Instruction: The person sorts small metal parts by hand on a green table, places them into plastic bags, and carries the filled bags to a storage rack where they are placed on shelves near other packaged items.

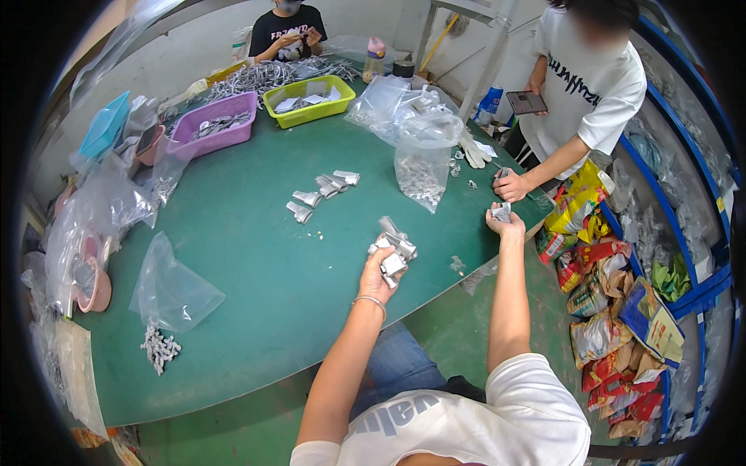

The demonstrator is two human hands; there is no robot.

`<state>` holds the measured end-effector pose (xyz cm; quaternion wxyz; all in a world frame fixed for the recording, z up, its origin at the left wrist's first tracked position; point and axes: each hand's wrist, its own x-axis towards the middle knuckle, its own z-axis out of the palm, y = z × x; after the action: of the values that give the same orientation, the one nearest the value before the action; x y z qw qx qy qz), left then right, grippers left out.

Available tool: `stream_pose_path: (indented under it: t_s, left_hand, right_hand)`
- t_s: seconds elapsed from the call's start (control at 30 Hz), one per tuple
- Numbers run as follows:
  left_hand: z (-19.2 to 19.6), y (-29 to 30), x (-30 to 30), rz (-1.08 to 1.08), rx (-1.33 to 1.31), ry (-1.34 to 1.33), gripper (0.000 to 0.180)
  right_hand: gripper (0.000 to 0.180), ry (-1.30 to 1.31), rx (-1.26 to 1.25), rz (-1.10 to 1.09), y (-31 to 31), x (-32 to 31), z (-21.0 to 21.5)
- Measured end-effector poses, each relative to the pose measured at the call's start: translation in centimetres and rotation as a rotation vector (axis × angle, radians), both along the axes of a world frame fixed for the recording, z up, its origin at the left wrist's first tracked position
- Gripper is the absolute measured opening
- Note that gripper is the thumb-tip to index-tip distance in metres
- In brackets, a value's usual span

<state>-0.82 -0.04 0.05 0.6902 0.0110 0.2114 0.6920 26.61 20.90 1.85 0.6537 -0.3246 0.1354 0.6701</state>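
My left hand (376,281), a bangle on its wrist, is closed around a bunch of silver metal pieces (396,250) above the near part of the green table (256,225). Off to the right, my right hand (507,225) is raised at the table's edge with its fingers curled round a silver metal piece (502,210). Just beyond it a co-worker's hand (510,186) rests on the table corner. Several similar flared metal pieces (328,186) lie in a loose row mid-table. A clear bag of small metal parts (420,175) stands between them and the co-worker.
Purple basket (177,147) and yellow-green basket (311,110) hold metal parts at the back. At left lie a clear plastic bag (175,287), small grey parts (160,349) and a pink basin (95,289). A person (287,35) sits at the far end. Bright packages (602,334) crowd blue shelving at right.
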Motion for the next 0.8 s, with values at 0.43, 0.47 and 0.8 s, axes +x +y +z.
stream_pose_path:
  t_s: [0.43,0.47,0.8]
  left_hand:
    - [-0.1,-0.1,0.0,-0.023,0.007,0.0,0.039]
    - [-0.2,-0.2,-0.1,-0.017,0.006,0.003,0.039]
    - [-0.5,-0.1,0.1,-0.041,0.072,0.002,0.047]
  right_hand:
    - [0.018,-0.669,-0.023,0.135,1.1,0.8,-1.7]
    - [0.017,-0.877,0.021,0.176,0.8,0.4,-1.9]
    - [0.064,-2.841,-0.108,0.34,-4.4,-4.0,-1.1]
